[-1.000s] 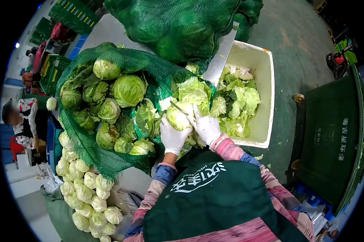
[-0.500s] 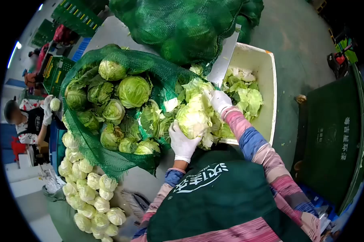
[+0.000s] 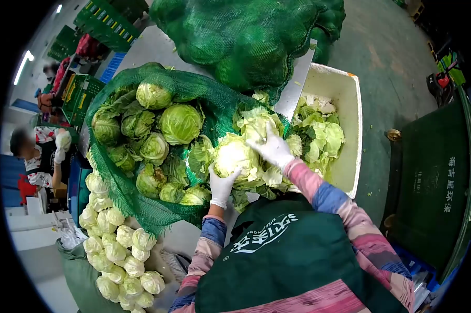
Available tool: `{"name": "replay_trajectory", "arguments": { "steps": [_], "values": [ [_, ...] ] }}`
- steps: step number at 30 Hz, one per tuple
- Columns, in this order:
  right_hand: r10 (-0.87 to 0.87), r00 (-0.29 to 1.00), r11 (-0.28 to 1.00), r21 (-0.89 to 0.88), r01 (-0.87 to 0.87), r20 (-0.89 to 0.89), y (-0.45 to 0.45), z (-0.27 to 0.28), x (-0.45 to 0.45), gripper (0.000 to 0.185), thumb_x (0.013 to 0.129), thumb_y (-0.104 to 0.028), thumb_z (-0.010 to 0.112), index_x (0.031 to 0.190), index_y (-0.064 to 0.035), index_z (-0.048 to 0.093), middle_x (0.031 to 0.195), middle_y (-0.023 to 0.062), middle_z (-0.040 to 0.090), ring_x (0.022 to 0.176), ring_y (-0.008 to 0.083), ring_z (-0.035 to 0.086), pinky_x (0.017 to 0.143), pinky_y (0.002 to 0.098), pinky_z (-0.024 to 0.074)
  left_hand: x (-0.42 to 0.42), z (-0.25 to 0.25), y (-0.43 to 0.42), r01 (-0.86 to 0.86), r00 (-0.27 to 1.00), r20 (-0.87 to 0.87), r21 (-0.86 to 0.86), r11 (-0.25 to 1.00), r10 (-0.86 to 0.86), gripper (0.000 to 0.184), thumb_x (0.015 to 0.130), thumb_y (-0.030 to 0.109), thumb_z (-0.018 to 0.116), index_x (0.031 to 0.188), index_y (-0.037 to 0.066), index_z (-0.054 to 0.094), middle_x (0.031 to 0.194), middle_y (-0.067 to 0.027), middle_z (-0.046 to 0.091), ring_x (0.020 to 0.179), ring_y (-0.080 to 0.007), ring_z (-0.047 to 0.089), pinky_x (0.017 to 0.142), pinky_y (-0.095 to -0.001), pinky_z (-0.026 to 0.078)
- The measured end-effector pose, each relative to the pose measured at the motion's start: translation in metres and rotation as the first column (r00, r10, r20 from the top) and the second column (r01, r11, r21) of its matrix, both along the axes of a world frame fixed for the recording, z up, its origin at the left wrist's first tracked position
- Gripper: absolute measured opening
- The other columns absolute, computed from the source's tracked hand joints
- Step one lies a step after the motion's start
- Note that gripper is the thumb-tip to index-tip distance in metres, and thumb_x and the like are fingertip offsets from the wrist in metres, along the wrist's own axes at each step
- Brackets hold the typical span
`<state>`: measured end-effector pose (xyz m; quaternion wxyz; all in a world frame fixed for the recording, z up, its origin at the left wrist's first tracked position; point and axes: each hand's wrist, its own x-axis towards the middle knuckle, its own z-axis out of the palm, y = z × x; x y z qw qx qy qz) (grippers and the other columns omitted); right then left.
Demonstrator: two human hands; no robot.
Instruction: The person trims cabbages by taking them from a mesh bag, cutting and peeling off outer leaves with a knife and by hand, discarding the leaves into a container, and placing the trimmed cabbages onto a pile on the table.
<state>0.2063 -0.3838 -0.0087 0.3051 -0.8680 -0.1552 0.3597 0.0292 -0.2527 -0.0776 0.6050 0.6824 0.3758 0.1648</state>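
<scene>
A trimmed, pale cabbage rests on loose leaves at the table's front, its whitish side up. My left hand, in a white glove, cups its lower left side with the thumb along the edge. Also gloved, my right hand is at the cabbage's upper right, fingers spread and touching the pale outer leaves. A small dark gap or object shows between those fingers; I cannot make out which. Left of the hands, an opened green mesh sack holds several untrimmed cabbages.
A white foam bin with cut leaves stands right of the table. A full mesh sack lies at the back. Several peeled cabbages are piled lower left. A dark green waste container is far right. Another person works at left.
My right hand has moved left from beside the bin onto the cabbage's leaves, its fingers spreading. The cabbage has turned and tipped left, pale side up, with my left hand still against it.
</scene>
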Motion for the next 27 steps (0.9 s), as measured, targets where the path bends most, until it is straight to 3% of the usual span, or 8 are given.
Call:
{"name": "replay_trajectory", "arguments": {
  "steps": [3, 7, 11, 14, 19, 22, 26, 27],
  "values": [
    [-0.022, 0.952, 0.986, 0.164, -0.030, 0.304, -0.002, -0.024, -0.031, 0.105, 0.076, -0.053, 0.067, 0.152, -0.0126, 0.007, 0.111, 0.0274, 0.062, 0.094, 0.0368, 0.064, 0.084, 0.0388, 0.0495, -0.002, 0.000, -0.001, 0.006, 1.000, -0.001, 0.034, 0.999, -0.006, 0.079, 0.065, 0.024, 0.087, 0.124, -0.005, 0.043, 0.115, -0.0164, 0.059, 0.103, -0.0201, 0.059, 0.090, -0.0312, 0.047],
    [-0.081, 0.991, 0.969, 0.240, 0.053, 0.109, -0.017, -0.068, -0.016, 0.107, 0.072, -0.021, 0.075, 0.152, -0.0185, 0.004, 0.107, 0.0251, 0.063, 0.092, 0.0353, 0.065, 0.081, 0.0385, 0.0502, -0.009, -0.010, 0.025, 0.041, 0.998, 0.050, -0.198, 0.979, -0.032, 0.069, 0.071, 0.019, 0.082, 0.124, -0.004, 0.047, 0.113, -0.0140, 0.061, 0.098, -0.0187, 0.060, 0.087, -0.0301, 0.048],
    [-0.035, 0.992, 0.998, -0.052, 0.042, 0.119, -0.019, -0.073, -0.020, 0.102, 0.073, -0.019, 0.075, 0.152, -0.0205, 0.009, 0.100, 0.0227, 0.065, 0.090, 0.0335, 0.065, 0.081, 0.0394, 0.0498, -0.012, -0.006, 0.032, -0.022, 0.994, 0.085, -0.486, 0.873, 0.073, 0.060, 0.077, 0.018, 0.077, 0.125, -0.005, 0.048, 0.111, -0.0121, 0.062, 0.095, -0.0177, 0.062, 0.083, -0.0291, 0.050],
    [-0.008, 0.998, 0.998, 0.058, 0.004, 0.067, -0.020, -0.083, -0.010, 0.103, 0.077, -0.024, 0.073, 0.151, -0.0130, 0.003, 0.100, 0.0212, 0.066, 0.089, 0.0349, 0.065, 0.082, 0.0397, 0.0501, -0.017, -0.006, 0.038, -0.102, 0.990, 0.020, -0.554, 0.826, 0.136, 0.061, 0.079, 0.019, 0.075, 0.126, -0.006, 0.046, 0.114, -0.0126, 0.062, 0.097, -0.0185, 0.063, 0.084, -0.0293, 0.050],
    [-0.100, 0.934, 0.941, 0.338, -0.023, 0.344, -0.034, -0.014, 0.016, 0.099, 0.079, -0.047, 0.069, 0.151, -0.0095, 0.012, 0.120, 0.0231, 0.059, 0.107, 0.0340, 0.060, 0.094, 0.0387, 0.0464, -0.005, 0.028, 0.029, 0.340, 0.939, 0.036, 0.056, 0.939, -0.342, 0.077, 0.068, 0.014, 0.082, 0.133, -0.001, 0.044, 0.125, -0.0129, 0.056, 0.111, -0.0220, 0.058, 0.095, -0.0338, 0.047],
    [0.127, 0.933, 0.936, 0.269, -0.225, 0.337, -0.025, -0.007, 0.021, 0.087, 0.079, -0.057, 0.064, 0.146, -0.0106, 0.033, 0.113, 0.0217, 0.062, 0.101, 0.0339, 0.061, 0.090, 0.0384, 0.0478, 0.021, 0.056, 0.023, 0.635, 0.737, -0.208, 0.537, 0.554, -0.643, 0.100, 0.050, 0.020, 0.090, 0.137, 0.004, 0.042, 0.134, -0.0163, 0.051, 0.123, -0.0328, 0.047, 0.106, -0.0390, 0.036],
    [0.157, 0.949, 0.939, 0.255, -0.229, 0.274, -0.019, -0.032, 0.018, 0.065, 0.077, -0.059, 0.064, 0.112, -0.0042, 0.066, 0.098, 0.0207, 0.067, 0.096, 0.0333, 0.063, 0.084, 0.0396, 0.0478, 0.022, 0.064, 0.024, 0.244, 0.967, -0.190, 0.878, 0.411, -0.168, 0.074, 0.064, 0.020, 0.082, 0.128, 0.002, 0.050, 0.117, -0.0140, 0.058, 0.113, -0.0300, 0.050, 0.100, -0.0417, 0.037],
    [0.130, 0.963, 0.972, 0.159, -0.171, 0.237, -0.013, -0.030, 0.014, 0.063, 0.077, -0.059, 0.064, 0.105, -0.0029, 0.066, 0.097, 0.0207, 0.067, 0.095, 0.0340, 0.063, 0.083, 0.0407, 0.0477, 0.020, 0.057, 0.021, 0.096, 0.992, -0.128, 0.689, 0.719, -0.010, 0.069, 0.068, 0.020, 0.081, 0.127, 0.002, 0.050, 0.114, -0.0143, 0.059, 0.108, -0.0277, 0.053, 0.095, -0.0385, 0.041]
  ]
}}
